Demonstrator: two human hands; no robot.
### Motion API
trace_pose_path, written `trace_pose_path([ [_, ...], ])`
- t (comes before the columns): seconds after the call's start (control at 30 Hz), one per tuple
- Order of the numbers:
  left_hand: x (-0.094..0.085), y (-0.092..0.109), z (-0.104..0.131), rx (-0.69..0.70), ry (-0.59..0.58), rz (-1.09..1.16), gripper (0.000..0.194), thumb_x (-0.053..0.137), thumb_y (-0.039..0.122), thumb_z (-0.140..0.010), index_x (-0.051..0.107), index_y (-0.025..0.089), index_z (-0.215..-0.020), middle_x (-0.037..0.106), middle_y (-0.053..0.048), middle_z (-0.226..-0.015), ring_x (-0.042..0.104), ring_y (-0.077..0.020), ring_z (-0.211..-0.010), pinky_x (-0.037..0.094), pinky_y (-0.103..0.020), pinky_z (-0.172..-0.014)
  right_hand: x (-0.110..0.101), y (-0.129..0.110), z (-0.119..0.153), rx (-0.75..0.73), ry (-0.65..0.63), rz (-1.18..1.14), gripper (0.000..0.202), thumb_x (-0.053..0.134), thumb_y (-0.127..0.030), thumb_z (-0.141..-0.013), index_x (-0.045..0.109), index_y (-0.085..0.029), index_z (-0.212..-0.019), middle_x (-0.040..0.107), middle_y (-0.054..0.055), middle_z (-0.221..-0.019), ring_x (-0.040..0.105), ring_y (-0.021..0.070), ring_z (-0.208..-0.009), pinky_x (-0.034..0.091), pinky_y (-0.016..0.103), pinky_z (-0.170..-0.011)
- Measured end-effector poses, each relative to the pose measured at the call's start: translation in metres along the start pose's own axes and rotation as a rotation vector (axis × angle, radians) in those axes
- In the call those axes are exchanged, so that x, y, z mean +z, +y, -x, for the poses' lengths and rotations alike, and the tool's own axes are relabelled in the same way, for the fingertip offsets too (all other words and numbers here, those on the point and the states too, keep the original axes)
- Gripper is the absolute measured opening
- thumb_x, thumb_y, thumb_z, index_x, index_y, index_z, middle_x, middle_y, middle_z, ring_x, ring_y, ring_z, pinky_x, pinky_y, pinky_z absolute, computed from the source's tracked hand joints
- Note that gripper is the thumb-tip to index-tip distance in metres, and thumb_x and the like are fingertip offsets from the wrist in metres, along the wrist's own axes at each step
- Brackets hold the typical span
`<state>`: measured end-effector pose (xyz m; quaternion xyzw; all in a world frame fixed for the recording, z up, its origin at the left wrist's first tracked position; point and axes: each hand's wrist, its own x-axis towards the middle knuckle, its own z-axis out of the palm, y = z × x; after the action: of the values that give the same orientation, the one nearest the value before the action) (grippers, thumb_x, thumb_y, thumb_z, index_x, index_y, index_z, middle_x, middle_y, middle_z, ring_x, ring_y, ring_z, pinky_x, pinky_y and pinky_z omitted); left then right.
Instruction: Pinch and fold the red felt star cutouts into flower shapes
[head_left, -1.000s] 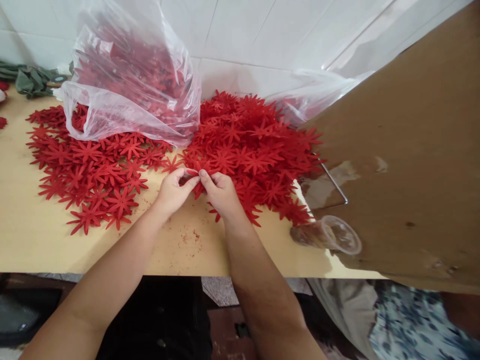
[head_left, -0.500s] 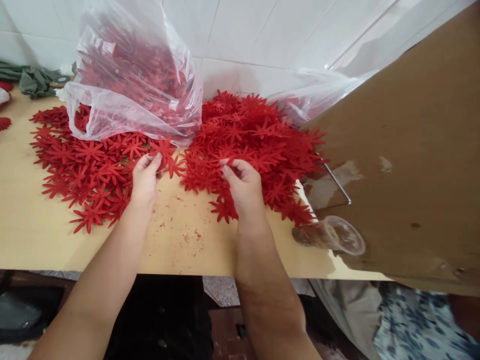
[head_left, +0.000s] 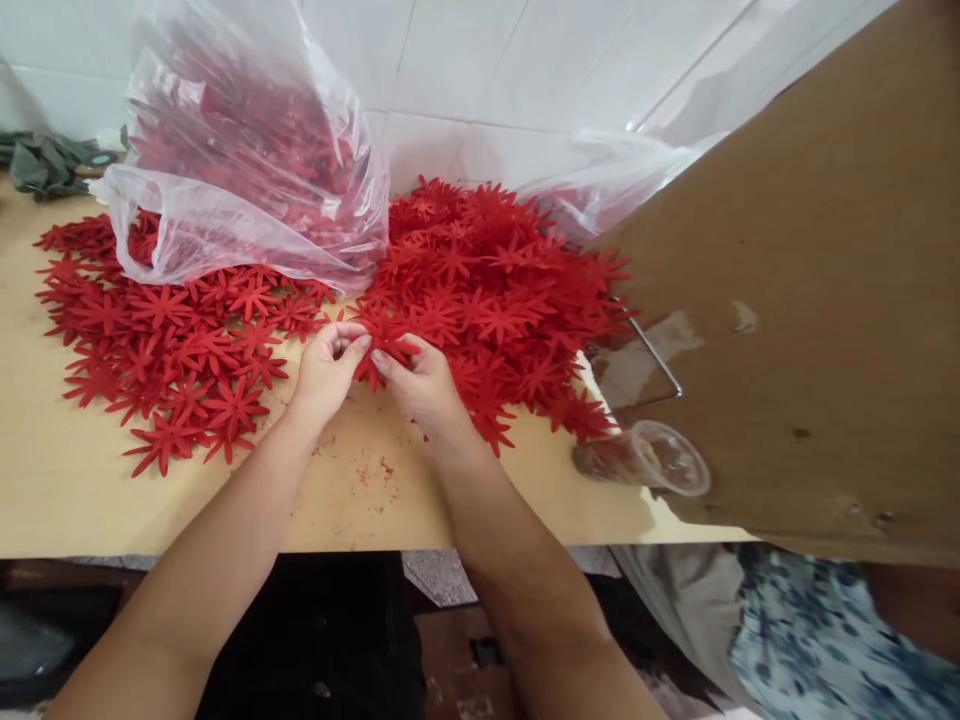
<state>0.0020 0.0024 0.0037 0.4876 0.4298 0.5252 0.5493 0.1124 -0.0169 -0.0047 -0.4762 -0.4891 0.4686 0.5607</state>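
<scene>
Between my two hands is a red flower-shaped piece [head_left: 388,335] with long narrow petals. My left hand [head_left: 330,365] pinches its left side with thumb and index finger. My right hand [head_left: 424,380] pinches its right side; the fingertips of both hands are close together. A pile of similar red pieces [head_left: 502,300] lies behind and to the right of my right hand. Another spread of them [head_left: 165,350] lies to the left of my left hand. Whether the held piece is single or layered I cannot tell.
A clear plastic bag [head_left: 255,190] full of red pieces stands at the back. On the right, a plastic cup [head_left: 645,460] lies tipped beside a large brown board [head_left: 795,300] with a metal wire handle [head_left: 656,355]. Red crumbs [head_left: 375,480] dot the table [head_left: 405,520]. A person in patterned clothing [head_left: 810,640] is at lower right.
My left hand has moved right, carrying a red flower piece away from the left spread. My right hand has moved left, and both now meet on the piece. The view has shifted slightly.
</scene>
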Motion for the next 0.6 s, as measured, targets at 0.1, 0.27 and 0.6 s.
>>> trace_pose_path([
  [0.1, 0.003, 0.001, 0.002, -0.003, 0.001, -0.017, 0.008, 0.055, 0.014, -0.074, 0.055, 0.016, -0.082, 0.048, 0.005, -0.056, 0.040, -0.0039, -0.050, 0.035, -0.017, -0.050, -0.001, -0.004, 0.000, 0.005, 0.055, -0.023, 0.030, 0.069, -0.044, -0.059, 0.057, -0.020, -0.074, 0.065, 0.001, -0.078, 0.060, 0.0127, -0.074, 0.050, 0.030, -0.076],
  [0.27, 0.003, 0.000, 0.000, 0.040, 0.074, -0.058, 0.010, 0.054, 0.009, -0.074, 0.057, 0.016, -0.080, 0.053, 0.003, -0.062, 0.045, -0.0045, -0.056, 0.039, -0.017, -0.055, -0.016, 0.000, -0.008, 0.030, 0.278, -0.116, 0.029, 0.068, -0.041, -0.060, 0.055, -0.019, -0.074, 0.063, 0.000, -0.075, 0.059, 0.0116, -0.067, 0.051, 0.030, -0.071],
  [0.6, -0.002, -0.007, 0.003, 0.086, -0.098, -0.194, 0.025, 0.055, 0.022, -0.076, 0.062, 0.016, -0.099, 0.056, -0.010, -0.121, 0.053, -0.0160, -0.109, 0.038, -0.033, -0.097, -0.033, -0.003, -0.011, -0.153, 0.328, 0.199, 0.026, 0.050, -0.047, -0.076, 0.045, -0.022, -0.070, 0.054, -0.003, -0.060, 0.051, 0.0090, -0.053, 0.044, 0.023, -0.053],
])
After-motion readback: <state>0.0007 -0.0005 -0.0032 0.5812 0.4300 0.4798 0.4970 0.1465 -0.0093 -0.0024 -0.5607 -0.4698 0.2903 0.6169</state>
